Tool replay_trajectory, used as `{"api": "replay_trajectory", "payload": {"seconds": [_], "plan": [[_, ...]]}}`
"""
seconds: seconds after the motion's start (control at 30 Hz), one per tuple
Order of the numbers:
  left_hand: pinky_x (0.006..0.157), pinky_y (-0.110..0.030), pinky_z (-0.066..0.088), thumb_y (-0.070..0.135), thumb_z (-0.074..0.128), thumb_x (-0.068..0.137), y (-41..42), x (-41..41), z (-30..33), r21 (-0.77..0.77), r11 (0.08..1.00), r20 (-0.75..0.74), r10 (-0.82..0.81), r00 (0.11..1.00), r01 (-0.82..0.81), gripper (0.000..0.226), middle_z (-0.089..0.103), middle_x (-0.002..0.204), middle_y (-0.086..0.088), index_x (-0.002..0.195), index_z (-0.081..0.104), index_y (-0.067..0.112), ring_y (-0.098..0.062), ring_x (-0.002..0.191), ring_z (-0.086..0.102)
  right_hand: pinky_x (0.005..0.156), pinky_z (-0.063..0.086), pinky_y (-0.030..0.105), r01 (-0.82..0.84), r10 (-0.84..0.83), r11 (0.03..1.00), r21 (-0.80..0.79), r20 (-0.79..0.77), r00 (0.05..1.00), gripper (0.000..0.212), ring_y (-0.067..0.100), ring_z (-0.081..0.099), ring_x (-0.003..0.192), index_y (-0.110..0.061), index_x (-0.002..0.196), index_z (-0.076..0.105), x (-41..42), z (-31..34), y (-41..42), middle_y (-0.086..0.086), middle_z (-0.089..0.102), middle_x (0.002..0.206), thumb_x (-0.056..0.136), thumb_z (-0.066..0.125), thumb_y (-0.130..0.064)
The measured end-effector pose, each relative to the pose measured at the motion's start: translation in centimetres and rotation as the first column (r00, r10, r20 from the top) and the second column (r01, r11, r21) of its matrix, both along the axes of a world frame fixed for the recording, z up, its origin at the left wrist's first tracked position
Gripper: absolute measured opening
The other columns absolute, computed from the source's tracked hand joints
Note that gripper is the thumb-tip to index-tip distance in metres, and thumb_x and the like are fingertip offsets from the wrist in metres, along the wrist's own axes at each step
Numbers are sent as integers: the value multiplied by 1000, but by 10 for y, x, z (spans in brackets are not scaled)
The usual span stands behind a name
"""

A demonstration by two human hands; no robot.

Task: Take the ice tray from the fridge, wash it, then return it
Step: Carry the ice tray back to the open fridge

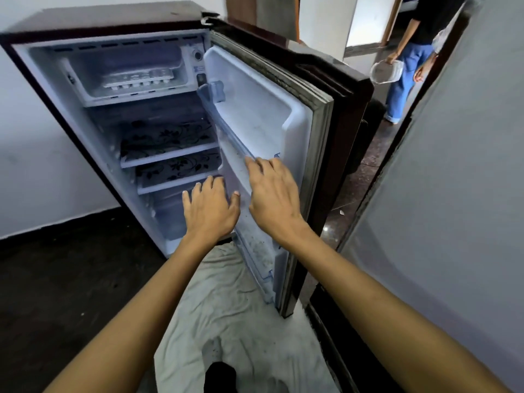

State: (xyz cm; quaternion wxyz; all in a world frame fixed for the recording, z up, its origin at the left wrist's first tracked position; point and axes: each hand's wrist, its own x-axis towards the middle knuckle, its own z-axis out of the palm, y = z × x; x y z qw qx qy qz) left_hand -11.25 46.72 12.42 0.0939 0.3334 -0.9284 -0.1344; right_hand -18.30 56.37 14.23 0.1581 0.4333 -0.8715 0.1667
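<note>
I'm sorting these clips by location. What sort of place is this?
Probably a room in a home, perhaps by a kitchen: a small fridge stands open on a dark floor, an ice tray in its freezer box, and a doorway leads to another room.

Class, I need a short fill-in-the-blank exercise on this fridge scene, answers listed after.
1. The fridge door stands ____.
2. The ice tray lies in the ____ compartment at the top.
3. Neither the left hand nor the right hand holds ____.
4. A pale ____ covers the floor before the fridge.

Answers: open; freezer; anything; cloth
</note>
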Motion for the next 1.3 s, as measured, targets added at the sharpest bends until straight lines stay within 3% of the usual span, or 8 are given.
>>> {"api": "replay_trajectory", "payload": {"seconds": [0.17, 0.3, 0.57, 0.77, 0.87, 0.93, 1.03, 1.3], "plan": [[111, -56, 21, 36, 42, 96, -16, 23, -2, 32, 994, -3, 103, 995, -103, 44, 50, 137, -13, 127, 48, 6, -36, 130, 40, 108, 30, 32, -160, 161, 987, 26, -44, 986, 64, 26, 39, 130, -8, 146, 26, 26, -6, -28, 13, 43, 143, 89, 56, -12], [107, -57, 28, 29, 47, 92, -30, 39, -9, 58, 987, -57, 151, 987, -148, 37, 56, 128, -12, 122, 51, 6, -36, 122, 47, 100, 39, 36, -328, 325, 943, -52, -57, 944, 58, 26, 54, 115, -5, 136, 45, 38, -9, -37, 9, 60, 125, 80, 60, -3], [104, -57, 32, 22, 47, 86, -50, 69, -29, 111, 974, -123, 211, 970, -198, 26, 63, 106, -6, 106, 58, 11, -30, 108, 55, 90, 42, 33, -550, 544, 800, -242, -97, 834, 51, 24, 58, 106, -7, 119, 61, 62, -15, -36, 6, 67, 110, 69, 60, 2], [110, -57, 25, 33, 58, 90, -56, 90, -39, 179, 961, -181, 244, 953, -212, 55, 51, 139, -8, 138, 43, 10, -29, 129, 45, 93, 41, 31, -449, 442, 723, -525, -148, 885, 35, 22, 55, 106, -8, 115, 65, 59, -13, -22, 4, 66, 110, 82, 57, 1], [114, -56, 17, 39, 63, 84, -58, 98, -44, 202, 956, -199, 252, 947, -212, 71, 46, 146, -2, 144, 35, 13, -23, 135, 41, 98, 42, 35, -271, 333, 685, -676, -40, 942, 40, 21, 48, 111, -9, 123, 57, 46, -21, -22, 10, 58, 117, 84, 62, -1], [114, -57, 14, 40, 65, 82, -60, 102, -47, 217, 953, -213, 257, 943, -211, 73, 47, 145, 2, 145, 34, 17, -20, 134, 41, 103, 37, 27, -171, 329, 706, -687, 104, 938, 49, 17, 41, 117, -11, 132, 46, 36, -27, -28, 12, 48, 126, 86, 62, -5], [114, -58, 13, 38, 65, 82, -66, 104, -48, 231, 950, -224, 264, 938, -211, 72, 48, 143, 6, 145, 35, 21, -19, 132, 44, 107, 35, 21, -140, 440, 736, -663, 310, 843, 57, 11, 40, 124, -13, 140, 35, 26, -33, -42, 6, 39, 132, 89, 58, -6], [113, -59, 10, 33, 62, 87, -102, 113, -45, 253, 916, -237, 371, 898, -312, 64, 52, 138, 4, 143, 36, 21, -19, 131, 44, 102, 45, 34, -250, 640, 693, -676, 418, 645, 59, 5, 44, 127, -32, 137, 28, 32, -41, -87, -12, 39, 133, 92, 57, -8]]}}
